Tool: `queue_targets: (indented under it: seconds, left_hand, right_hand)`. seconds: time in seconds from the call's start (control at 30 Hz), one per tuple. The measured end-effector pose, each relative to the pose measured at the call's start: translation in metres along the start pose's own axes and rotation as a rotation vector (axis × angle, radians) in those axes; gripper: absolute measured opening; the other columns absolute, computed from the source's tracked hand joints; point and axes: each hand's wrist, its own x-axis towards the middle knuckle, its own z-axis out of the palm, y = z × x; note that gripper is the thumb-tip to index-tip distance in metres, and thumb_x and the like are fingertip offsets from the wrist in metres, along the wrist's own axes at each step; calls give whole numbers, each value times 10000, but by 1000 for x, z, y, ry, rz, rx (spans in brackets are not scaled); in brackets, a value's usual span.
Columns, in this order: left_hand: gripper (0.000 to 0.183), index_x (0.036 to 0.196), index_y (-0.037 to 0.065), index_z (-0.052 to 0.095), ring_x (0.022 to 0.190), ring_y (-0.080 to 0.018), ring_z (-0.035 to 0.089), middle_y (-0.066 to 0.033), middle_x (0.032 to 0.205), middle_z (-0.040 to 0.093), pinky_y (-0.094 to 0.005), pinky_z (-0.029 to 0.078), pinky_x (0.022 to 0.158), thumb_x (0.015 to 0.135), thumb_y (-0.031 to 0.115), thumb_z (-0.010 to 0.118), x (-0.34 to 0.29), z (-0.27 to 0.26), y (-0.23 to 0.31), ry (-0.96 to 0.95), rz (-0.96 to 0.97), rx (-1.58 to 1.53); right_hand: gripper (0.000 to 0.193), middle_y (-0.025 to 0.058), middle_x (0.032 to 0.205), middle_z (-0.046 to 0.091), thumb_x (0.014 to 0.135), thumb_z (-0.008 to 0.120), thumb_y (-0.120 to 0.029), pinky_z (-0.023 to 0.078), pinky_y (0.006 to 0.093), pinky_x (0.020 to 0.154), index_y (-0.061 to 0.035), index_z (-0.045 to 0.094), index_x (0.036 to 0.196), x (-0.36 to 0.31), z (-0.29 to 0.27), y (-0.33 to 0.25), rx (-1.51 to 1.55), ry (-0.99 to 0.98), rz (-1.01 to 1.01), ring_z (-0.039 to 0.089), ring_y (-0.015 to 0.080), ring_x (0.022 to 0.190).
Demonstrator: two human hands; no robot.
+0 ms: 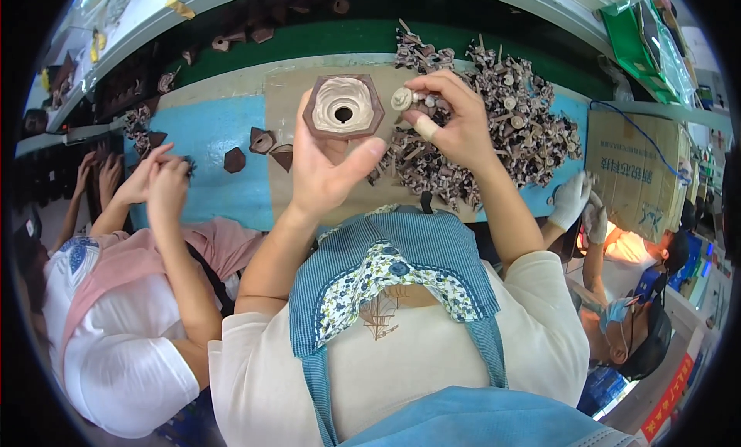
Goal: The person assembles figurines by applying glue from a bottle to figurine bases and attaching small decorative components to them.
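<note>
Holds a hexagonal brown housing (345, 100) clamped in the left hand (328, 173), with fingers along its left side and thumb along its lower right edge, its open face turned upward on a cream, ringed hollow and a dark round hole. Carries it raised above the brown sheet (284, 100) on the table, in front of the chest. Pinches a small pale round piece (401, 99) between thumb and fingertips of the right hand (457, 123), just right of the housing yet apart from it, with a pale wrap (425, 127) around the thumb. Perhaps cups a few more small parts in the same fingers, too small to tell. Has a wide heap of small dark and pale parts (517, 131) beneath and beyond the right hand, spread over the sheet and the blue mat (204, 138). Has three loose brown pieces (235, 160) to the left of the left hand. Shares the table with a co-worker's bare hands (158, 177) at left and a co-worker's white-gloved hands (571, 202) at right, near a cardboard box (629, 165).
</note>
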Motion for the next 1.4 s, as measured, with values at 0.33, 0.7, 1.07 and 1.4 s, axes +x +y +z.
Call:
queue_targets:
  seconds: [0.33, 0.7, 1.07, 1.4]
  left_hand:
    - [524, 1089, -7, 485, 871, -148, 635, -120, 976, 664, -287, 525, 786, 675, 7, 806, -3, 25, 6, -53, 11, 245]
    - [685, 1198, -9, 427, 1021, -142, 533, -79, 1086, 553, -281, 433, 887, 651, 120, 819, -4, 21, 20, -265, -203, 130]
    - [655, 1133, -10, 463, 856, -183, 609, -121, 928, 611, -305, 487, 767, 575, 146, 769, -6, 34, 28, -333, -113, 558]
    - [616, 1066, -11, 457, 792, -290, 645, -151, 839, 619, -351, 502, 716, 568, 168, 771, -5, 30, 26, -450, -105, 472]
  right_hand:
    - [368, 41, 977, 597, 743, 756, -68, 472, 264, 773, -36, 526, 1028, -34, -7, -37, 527, 51, 195, 568, 118, 858]
    - [285, 113, 964, 534, 742, 682, -72, 429, 308, 708, -28, 507, 963, -18, -57, -58, 336, -183, -55, 513, 158, 814]
    - [331, 119, 848, 504, 600, 684, -103, 387, 394, 671, -31, 496, 863, 14, -50, -99, -410, -489, -517, 477, 293, 739]
    - [334, 95, 775, 442, 507, 663, -51, 371, 364, 581, -36, 465, 776, 12, -37, -88, -107, -531, -538, 438, 270, 685]
